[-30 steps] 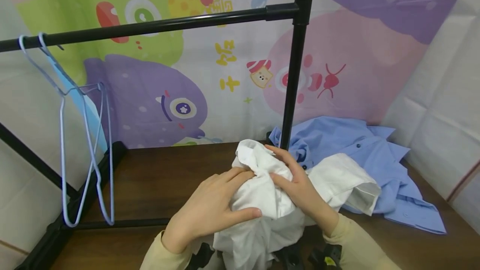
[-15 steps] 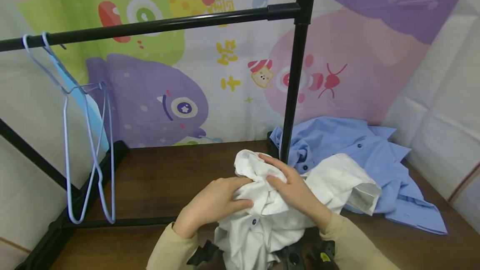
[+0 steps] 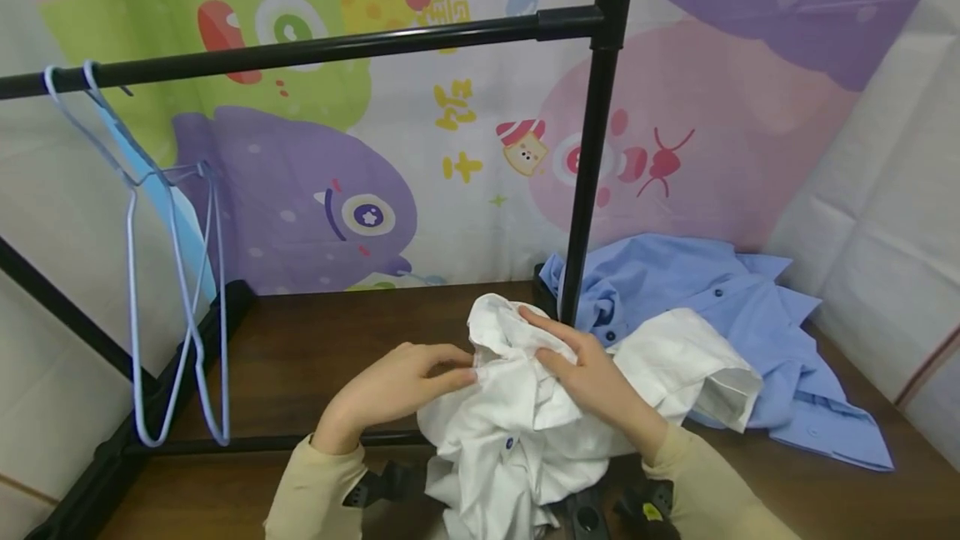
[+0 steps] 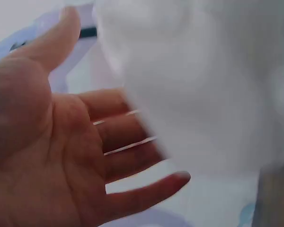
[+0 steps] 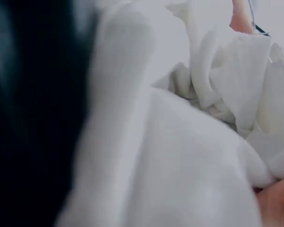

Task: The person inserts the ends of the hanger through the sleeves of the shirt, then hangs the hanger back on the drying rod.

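Observation:
A crumpled white shirt [image 3: 525, 423] with a dark button is bunched up at the front middle in the head view. My right hand [image 3: 600, 373] grips its upper right part between thumb and fingers. At its left edge is my left hand [image 3: 397, 386], fingertips by the cloth. The left wrist view has the left hand [image 4: 61, 137] with fingers spread and only slightly bent, the tips of some hidden behind the blurred shirt [image 4: 194, 85]. White folds of the shirt [image 5: 194, 156] fill most of the right wrist view, hiding nearly all of the right hand.
A black garment rack [image 3: 337, 47] spans the left and middle. Light blue hangers [image 3: 131, 273] hang from its bar at the left. Behind the white shirt, a blue shirt [image 3: 697, 290] lies rumpled on the brown table [image 3: 360, 332] at the right, beyond the rack's post [image 3: 588, 165].
My left hand first slides down over the white shirt, then draws left off it to its edge. The shirt sinks slightly and its button comes into view. The right hand keeps its hold.

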Demonstrator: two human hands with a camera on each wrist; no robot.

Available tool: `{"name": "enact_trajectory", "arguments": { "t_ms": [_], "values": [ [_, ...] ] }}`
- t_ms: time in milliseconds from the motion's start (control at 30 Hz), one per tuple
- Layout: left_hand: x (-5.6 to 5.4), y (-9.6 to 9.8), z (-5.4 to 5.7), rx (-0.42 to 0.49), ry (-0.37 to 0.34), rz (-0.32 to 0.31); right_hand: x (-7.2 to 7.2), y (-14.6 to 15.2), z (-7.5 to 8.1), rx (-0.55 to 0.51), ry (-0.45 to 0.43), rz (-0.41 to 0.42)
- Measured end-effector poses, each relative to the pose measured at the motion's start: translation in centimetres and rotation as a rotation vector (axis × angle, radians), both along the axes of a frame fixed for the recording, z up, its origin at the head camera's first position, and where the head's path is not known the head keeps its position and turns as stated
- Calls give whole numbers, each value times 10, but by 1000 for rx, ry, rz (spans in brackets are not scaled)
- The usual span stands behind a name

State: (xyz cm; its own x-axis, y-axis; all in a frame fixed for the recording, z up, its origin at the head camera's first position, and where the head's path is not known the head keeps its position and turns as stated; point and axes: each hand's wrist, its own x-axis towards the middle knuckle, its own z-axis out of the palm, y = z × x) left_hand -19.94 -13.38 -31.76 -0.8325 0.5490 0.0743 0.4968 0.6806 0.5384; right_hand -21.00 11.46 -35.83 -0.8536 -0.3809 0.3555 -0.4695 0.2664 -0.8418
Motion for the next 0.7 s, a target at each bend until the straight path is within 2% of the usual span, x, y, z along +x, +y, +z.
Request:
{"name": "enact_trajectory", "arguments": {
  "t_ms": [167,267,367,533,600,700],
  "values": [
    [0,-15,7,96,56,148,11,2,11,45,75,68],
    [-1,-17,8,144,69,167,16,4,18,72,142,137],
    [-3,-17,7,185,54,118,20,8,23,79,213,211],
    [-3,-11,5,287,26,-45,25,12,29,70,275,315],
    [-1,-7,7,332,31,-121,27,11,32,83,287,337],
    [3,1,8,376,53,-184,30,10,33,119,303,336]
  ]
}}
